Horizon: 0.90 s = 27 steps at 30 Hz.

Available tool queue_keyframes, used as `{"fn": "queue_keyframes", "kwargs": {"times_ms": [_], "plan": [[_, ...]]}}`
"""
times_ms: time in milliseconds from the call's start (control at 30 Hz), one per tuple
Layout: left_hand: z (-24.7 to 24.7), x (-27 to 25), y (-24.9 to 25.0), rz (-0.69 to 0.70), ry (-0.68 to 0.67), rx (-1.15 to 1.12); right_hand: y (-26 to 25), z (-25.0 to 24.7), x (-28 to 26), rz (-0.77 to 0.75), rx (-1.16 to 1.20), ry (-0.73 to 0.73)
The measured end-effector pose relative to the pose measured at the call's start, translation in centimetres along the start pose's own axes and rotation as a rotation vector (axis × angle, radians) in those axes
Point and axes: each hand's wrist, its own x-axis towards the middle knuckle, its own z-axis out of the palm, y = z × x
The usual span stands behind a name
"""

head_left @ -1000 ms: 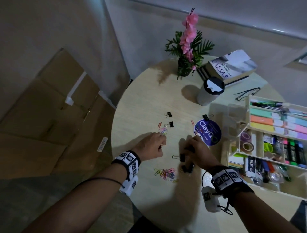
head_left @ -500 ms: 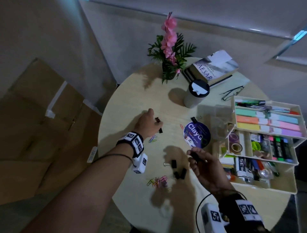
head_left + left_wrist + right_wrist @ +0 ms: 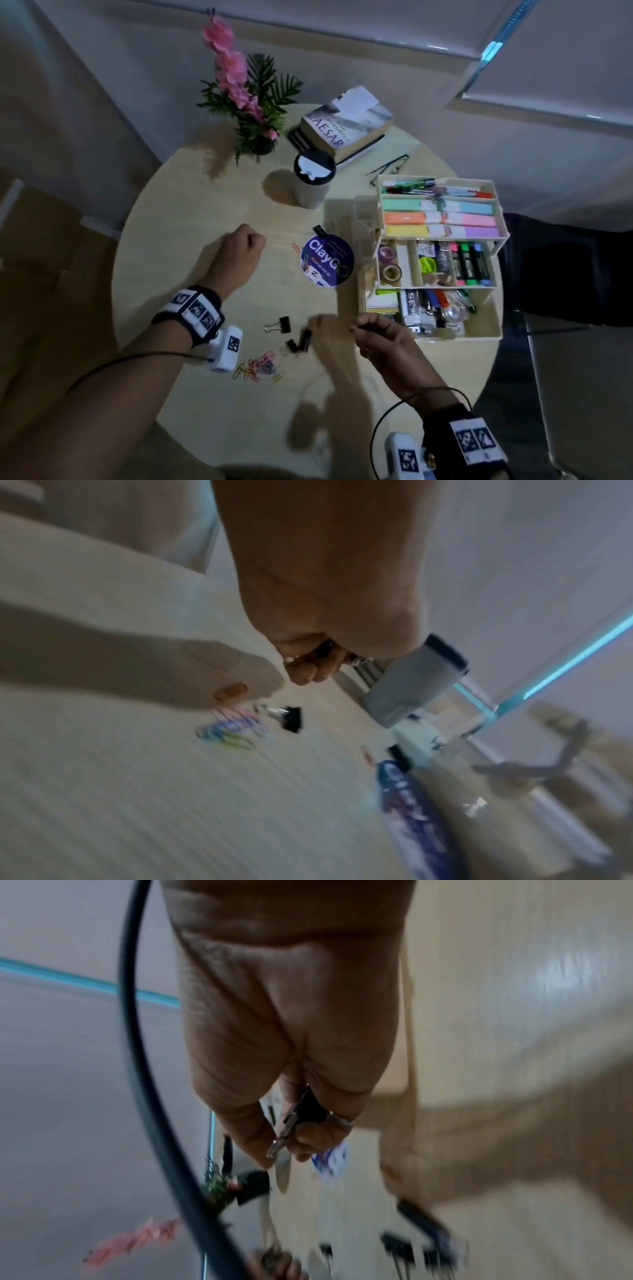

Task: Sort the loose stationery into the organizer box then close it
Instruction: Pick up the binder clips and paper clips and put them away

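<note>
Hands: left [image 3: 239, 255] fisted on something dark, right [image 3: 383, 337] pinching a binder clip [image 3: 301, 1112] beside the organizer box [image 3: 493, 329].

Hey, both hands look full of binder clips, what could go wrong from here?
1. The right hand pinches its clip by a thin grip; it might slip before reaching the box.
2. The left hand is a closed fist; clips could spill on opening.
3. The paper clips near the table edge might get swept off.

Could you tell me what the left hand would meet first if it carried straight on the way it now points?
Judging from the head view, the left hand, fist closed on small clips, points toward the travel mug. Bare table lies between, so the mug would probably come first; depth is uncertain.
</note>
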Motion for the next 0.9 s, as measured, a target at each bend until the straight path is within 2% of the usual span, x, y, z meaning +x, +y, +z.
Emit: {"fn": "queue_keyframes", "kwargs": {"times_ms": [100, 200, 267, 333, 367, 433, 500, 567, 667, 800, 900], "plan": [[1.9, -3.6, 3.2, -0.043, 0.021, -0.12, -1.8, -4.4, -1.7, -0.067, -0.105, 0.059], [5.2, -6.9, 6.7, -0.009, -0.157, -0.201, -4.2, -9.5, -2.9, -0.155, -0.283, 0.185], [7.5, -8.9, 10.0, 0.056, -0.295, -0.252, -6.0, -13.0, -3.0, -0.261, -0.596, 0.301], [10.2, -10.5, 13.7, 0.166, -0.397, -0.276, -7.3, -16.0, -2.5, -0.375, -1.04, 0.365], [11.7, -11.1, 15.7, 0.219, -0.436, -0.262, -7.7, -17.5, -2.0, -0.43, -1.228, 0.342], [15.3, -11.8, 19.3, 0.318, -0.512, -0.236, -8.1, -19.9, -0.8, -0.519, -1.44, 0.188], [18.9, -11.9, 22.0, 0.344, -0.577, -0.199, -8.9, -21.3, 0.2, -0.552, -1.541, 0.045], [22.0, -11.8, 24.0, 0.353, -0.579, -0.121, -9.8, -22.2, 0.7, -0.567, -1.586, -0.059], [25.4, -12.1, 25.9, 0.365, -0.558, -0.014, -10.8, -23.3, 0.9, -0.469, -1.629, -0.123], [27.3, -12.8, 26.3, 0.381, -0.618, 0.206, -11.6, -24.2, 0.7, -0.392, -1.594, -0.172], [26.7, -13.1, 26.2, 0.368, -0.621, 0.186, -12.1, -23.6, 0.4, -0.338, -1.638, -0.15]]}}
